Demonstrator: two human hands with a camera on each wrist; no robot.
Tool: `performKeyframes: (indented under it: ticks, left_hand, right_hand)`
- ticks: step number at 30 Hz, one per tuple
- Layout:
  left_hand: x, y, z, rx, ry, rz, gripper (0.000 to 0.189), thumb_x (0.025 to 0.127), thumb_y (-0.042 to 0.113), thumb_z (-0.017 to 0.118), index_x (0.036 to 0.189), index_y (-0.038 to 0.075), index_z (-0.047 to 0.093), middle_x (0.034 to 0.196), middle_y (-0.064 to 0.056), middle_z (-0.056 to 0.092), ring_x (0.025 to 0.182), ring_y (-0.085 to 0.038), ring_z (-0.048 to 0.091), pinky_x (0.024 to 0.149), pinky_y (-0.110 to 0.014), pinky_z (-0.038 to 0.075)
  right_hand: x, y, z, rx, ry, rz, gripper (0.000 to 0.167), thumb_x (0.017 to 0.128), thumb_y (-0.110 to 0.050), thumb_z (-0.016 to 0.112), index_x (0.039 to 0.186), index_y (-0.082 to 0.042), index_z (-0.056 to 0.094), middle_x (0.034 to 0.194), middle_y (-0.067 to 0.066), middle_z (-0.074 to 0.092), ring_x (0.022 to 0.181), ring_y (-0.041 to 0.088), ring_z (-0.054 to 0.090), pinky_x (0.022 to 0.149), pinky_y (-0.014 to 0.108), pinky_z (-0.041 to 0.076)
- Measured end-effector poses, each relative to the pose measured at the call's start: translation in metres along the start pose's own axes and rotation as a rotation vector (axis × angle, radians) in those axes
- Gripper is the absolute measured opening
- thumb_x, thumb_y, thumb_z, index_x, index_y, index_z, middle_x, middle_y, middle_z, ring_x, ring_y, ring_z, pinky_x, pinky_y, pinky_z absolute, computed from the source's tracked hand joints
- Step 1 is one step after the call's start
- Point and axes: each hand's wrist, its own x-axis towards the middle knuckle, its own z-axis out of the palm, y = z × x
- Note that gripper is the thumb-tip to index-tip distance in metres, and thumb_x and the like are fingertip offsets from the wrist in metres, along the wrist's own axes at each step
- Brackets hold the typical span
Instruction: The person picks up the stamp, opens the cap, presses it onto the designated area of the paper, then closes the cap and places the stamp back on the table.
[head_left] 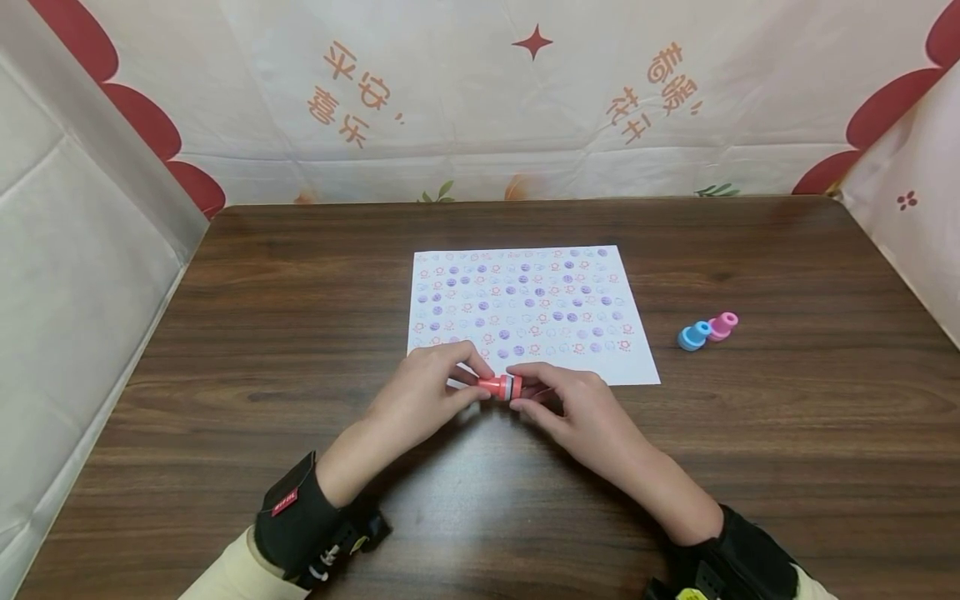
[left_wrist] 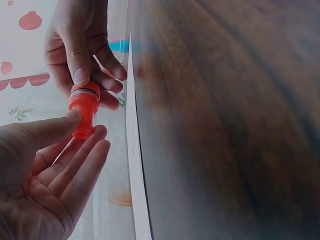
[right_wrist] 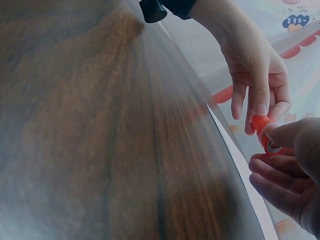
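A small red stamp [head_left: 500, 387] with a pale band near one end is held level between both hands, just over the near edge of the paper. My left hand [head_left: 427, 383] pinches its narrow handle end between thumb and fingers. The wider, banded end is pinched by my right hand [head_left: 581, 404]. In the left wrist view the stamp [left_wrist: 85, 111] shows its waisted handle and dark-and-pale band. A white sheet of paper [head_left: 525, 325] lies beneath and beyond the hands, covered in rows of purple, light blue and red printed marks.
To the right of the paper, a blue stamp [head_left: 693, 335] and a pink stamp [head_left: 723, 326] stand side by side, touching or nearly so. Everything rests on a dark wooden table [head_left: 300, 333]. A printed white cloth [head_left: 465, 100] hangs behind its far edge.
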Motion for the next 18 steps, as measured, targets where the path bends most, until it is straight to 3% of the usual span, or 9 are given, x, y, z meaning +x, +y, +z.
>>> performKeyframes:
  ticks: [18]
  left_hand:
    - [0.0000, -0.0002, -0.0009, -0.008, -0.004, 0.006, 0.010, 0.089, 0.015, 0.076, 0.094, 0.016, 0.067, 0.101, -0.002, 0.076, 0.094, -0.016, 0.075, 0.080, -0.030, 0.059]
  right_hand:
    - [0.0009, -0.0002, 0.0011, 0.003, 0.005, -0.015, 0.034, 0.091, -0.018, 0.073, 0.123, -0.009, 0.067, 0.097, -0.002, 0.075, 0.083, 0.003, 0.069, 0.076, 0.027, 0.059]
